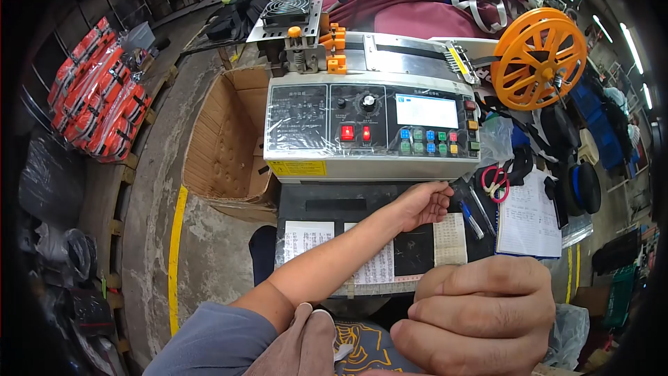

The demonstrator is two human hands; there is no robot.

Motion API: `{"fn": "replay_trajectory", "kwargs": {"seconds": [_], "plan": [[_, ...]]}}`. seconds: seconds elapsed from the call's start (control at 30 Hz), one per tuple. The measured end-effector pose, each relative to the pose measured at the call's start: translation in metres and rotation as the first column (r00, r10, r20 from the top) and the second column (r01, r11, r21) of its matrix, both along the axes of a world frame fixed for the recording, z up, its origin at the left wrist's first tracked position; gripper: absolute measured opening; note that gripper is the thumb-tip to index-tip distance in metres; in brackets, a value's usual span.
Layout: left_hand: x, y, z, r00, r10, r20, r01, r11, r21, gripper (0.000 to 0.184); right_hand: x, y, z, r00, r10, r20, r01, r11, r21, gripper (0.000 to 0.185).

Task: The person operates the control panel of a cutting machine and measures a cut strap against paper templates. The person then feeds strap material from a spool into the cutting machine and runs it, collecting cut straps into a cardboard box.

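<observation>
1. Standing on the black, flat worktop [415, 245], the white, box-shaped metal machine [376, 168] with a black control panel sits just beyond the left hand [426, 203].
2. The left grip is narrow, fingers loosely curled by the machine's lower front edge; whether they pinch anything small, I cannot tell. The right hand [483, 313] is folded into a fist, nearer the wearer; its palm is hidden, so I cannot tell what, if anything, it holds.
3. I judge the machine heavy and rigid, awkward to lift; the sound hold would be low on both ends of the casing, clear of the panel. Its small square buttons and round knob suit a fingertip.
4. The large orange plastic spoked reel [547, 72] at its right end looks stiff and fairly light, best taken by the rim.
5. Clear, wrinkled film gives the panel a glossy, probably slippery skin; the top plate is smooth grey metal.
6. Near the left hand lies a creased beige printed paper slip [450, 240], thin and easily torn, and a slim blue pen [471, 218].
7. Left of the machine gapes a brown cardboard box [209, 141]; behind, soft burgundy fabric [433, 19] heaps in folds.
</observation>
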State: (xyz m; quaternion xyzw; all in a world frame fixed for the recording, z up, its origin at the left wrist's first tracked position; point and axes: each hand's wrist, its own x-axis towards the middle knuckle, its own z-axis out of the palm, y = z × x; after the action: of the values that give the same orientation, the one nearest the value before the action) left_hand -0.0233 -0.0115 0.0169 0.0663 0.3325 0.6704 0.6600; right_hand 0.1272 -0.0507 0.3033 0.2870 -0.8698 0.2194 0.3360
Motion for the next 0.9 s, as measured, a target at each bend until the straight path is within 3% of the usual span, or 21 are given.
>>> {"fn": "replay_trajectory", "kwargs": {"seconds": [0.2,0.33,0.43,0.6,0.73,0.9], "plan": [[0.001,0.001,-0.003,1.000,-0.003,0.001,0.003,1.000,0.002,0.027,0.005,0.002,0.001,0.999,-0.030,0.032,0.028,0.998,0.048,0.010],[0.001,0.000,-0.001,1.000,-0.004,-0.004,0.004,1.000,0.003,0.028,0.007,-0.002,0.004,0.994,-0.038,0.099,0.038,0.999,0.001,0.005],[0.001,0.001,-0.002,1.000,-0.007,-0.013,0.007,1.000,-0.002,0.027,0.007,-0.007,0.003,0.992,-0.076,0.100,0.082,0.995,-0.063,0.011],[0.000,0.001,-0.002,1.000,-0.005,0.000,0.005,1.000,0.004,0.027,-0.021,-0.019,-0.014,0.920,-0.025,-0.390,-0.017,0.995,-0.103,0.019],[0.000,-0.001,0.001,1.000,-0.004,0.001,0.004,1.000,-0.001,0.027,-0.019,-0.019,-0.015,0.906,-0.055,-0.420,0.014,0.995,-0.100,0.020],[0.000,0.000,-0.001,1.000,0.001,-0.003,-0.001,1.000,-0.003,0.026,-0.018,-0.003,-0.018,0.891,0.052,-0.451,-0.047,0.999,0.022,0.021]]}}
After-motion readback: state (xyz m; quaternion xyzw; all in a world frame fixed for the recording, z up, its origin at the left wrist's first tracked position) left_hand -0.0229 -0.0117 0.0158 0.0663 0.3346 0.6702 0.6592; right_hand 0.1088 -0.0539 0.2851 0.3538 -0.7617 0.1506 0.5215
